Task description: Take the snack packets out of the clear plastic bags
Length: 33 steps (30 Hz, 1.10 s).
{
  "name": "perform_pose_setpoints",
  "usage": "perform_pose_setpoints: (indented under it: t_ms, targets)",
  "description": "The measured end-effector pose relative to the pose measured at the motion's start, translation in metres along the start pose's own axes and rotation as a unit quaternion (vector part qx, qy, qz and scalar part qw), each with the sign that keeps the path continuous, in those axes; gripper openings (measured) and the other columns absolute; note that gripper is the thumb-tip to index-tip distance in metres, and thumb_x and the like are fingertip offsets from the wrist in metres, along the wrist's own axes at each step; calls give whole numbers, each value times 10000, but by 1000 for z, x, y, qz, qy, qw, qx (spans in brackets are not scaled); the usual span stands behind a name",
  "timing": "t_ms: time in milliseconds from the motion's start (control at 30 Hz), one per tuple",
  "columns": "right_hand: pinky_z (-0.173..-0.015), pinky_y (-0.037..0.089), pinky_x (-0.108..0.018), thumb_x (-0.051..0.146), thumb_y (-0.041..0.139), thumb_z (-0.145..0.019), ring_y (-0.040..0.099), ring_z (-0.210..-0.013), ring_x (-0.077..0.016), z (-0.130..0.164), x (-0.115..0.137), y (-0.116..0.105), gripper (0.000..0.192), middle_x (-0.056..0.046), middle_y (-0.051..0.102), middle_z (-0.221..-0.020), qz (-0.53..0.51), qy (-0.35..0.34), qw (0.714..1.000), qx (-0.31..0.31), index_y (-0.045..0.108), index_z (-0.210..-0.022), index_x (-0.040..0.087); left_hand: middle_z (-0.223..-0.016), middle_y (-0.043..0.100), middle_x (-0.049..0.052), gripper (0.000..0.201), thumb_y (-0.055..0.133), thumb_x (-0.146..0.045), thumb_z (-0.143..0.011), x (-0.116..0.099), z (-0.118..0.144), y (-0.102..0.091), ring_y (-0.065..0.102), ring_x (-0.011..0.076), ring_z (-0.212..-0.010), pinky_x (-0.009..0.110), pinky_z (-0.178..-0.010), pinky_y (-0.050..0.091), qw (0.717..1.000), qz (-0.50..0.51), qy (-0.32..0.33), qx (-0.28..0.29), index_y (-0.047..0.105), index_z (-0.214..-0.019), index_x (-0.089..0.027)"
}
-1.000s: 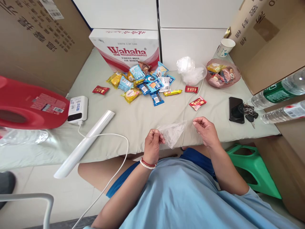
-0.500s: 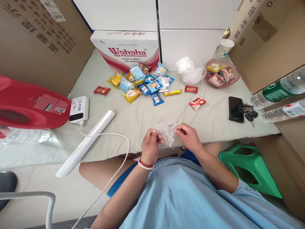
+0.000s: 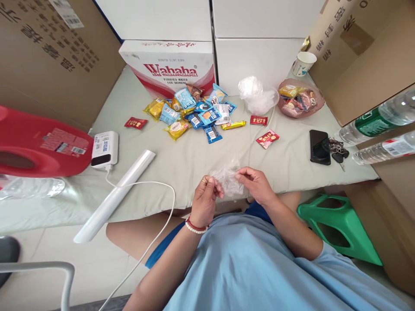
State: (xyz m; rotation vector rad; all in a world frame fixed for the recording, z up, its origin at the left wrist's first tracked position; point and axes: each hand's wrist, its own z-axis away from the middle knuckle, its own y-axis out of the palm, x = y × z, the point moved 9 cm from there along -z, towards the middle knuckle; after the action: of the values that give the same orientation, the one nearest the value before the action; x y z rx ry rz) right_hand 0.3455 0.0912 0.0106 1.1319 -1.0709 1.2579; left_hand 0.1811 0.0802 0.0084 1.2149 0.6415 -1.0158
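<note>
Pinching clear plastic bag [image 3: 228, 180] between left hand [image 3: 205, 199], right hand [image 3: 256, 185].

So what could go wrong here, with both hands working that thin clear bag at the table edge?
1. The clear plastic bag is thin and crumpled between the left hand and right hand; pulling at it could tear it.
2. It is held over the table edge, so a slipped grip might drop it onto the lap.
3. The white cable loops near the left arm and could snag.

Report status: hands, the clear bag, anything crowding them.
Left hand and right hand both pinch the clear plastic bag, bunched between them at the table's near edge. Snack packets lie farther back, apart. Nothing crowding.
</note>
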Motion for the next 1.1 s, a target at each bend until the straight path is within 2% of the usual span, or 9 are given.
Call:
perform_pose_setpoints:
  t_ms: [100,200,367,500,633,867,967,1033,1100]
  targets:
    - [-513,291,-236,568,785,-794,353,-550,-88,3,-6,-24,391,58,477,-628,-40,29,998,-41,673,-835,195,-678,531,-48,407,787,-510,-837,-6,-5,-22,489,78,-589,199,-567,423,999,15,12,-36,530,-763,-203]
    - [-473,210,-236,541,791,-815,269,-508,-73,9,-3,-42,360,72,421,-597,-61,39,997,-40,672,-839,202,-679,537,-44,401,806,-502,-821,-9,-10,-37,485,74,-589,191,-577,432,999,20,15,-47,549,-760,-200]
    - [-459,214,-237,497,781,-852,289,-501,-53,18,13,-62,303,1,648,-824,-95,21,995,-25,680,-854,211,-695,559,-37,420,848,-492,-772,-17,-13,-57,509,79,-611,194,-598,452,997,24,23,-70,550,-746,-197]
    - [-444,206,-232,493,816,-816,293,-489,-49,19,15,-89,313,-7,669,-832,-94,18,993,-71,678,-829,212,-686,575,-36,419,855,-487,-753,-29,-14,-76,528,93,-605,215,-597,462,995,-6,34,-92,546,-750,-204]
    - [-431,198,-227,522,838,-778,289,-478,-46,17,2,-109,362,-2,655,-770,-54,45,992,-102,678,-810,199,-704,605,-27,416,845,-510,-754,-37,-14,-92,547,98,-632,223,-629,469,990,-71,58,-108,566,-754,-201]
    - [-429,216,-229,555,768,-832,300,-472,-57,16,-7,-105,366,-4,692,-801,-15,51,996,-77,646,-860,212,-703,608,-28,394,750,-560,-816,-18,-18,-109,559,123,-646,250,-635,449,982,-132,26,-130,569,-805,-210]
    - [-505,352,-234,540,791,-809,438,-555,-92,16,1,-89,361,-3,682,-788,48,26,998,-29,704,-934,213,-727,598,-24,373,723,-547,-826,-14,-23,-117,558,131,-663,254,-640,445,974,-170,24,-150,561,-834,-211]
    - [-595,435,-260,524,792,-810,530,-644,-130,17,7,-75,342,-11,680,-784,102,-2,995,-2,738,-945,214,-831,620,-2,347,733,-506,-816,-21,-23,-120,583,148,-736,267,-676,471,960,-216,48,-173,577,-906,-210]
    - [-643,465,-287,507,726,-881,568,-689,-154,22,19,-64,296,-28,683,-807,156,-51,986,-14,762,-948,221,-1006,631,36,358,768,-445,-792,-42,-12,-117,606,169,-869,279,-738,495,922,-292,120,-225,593,-999,-212]
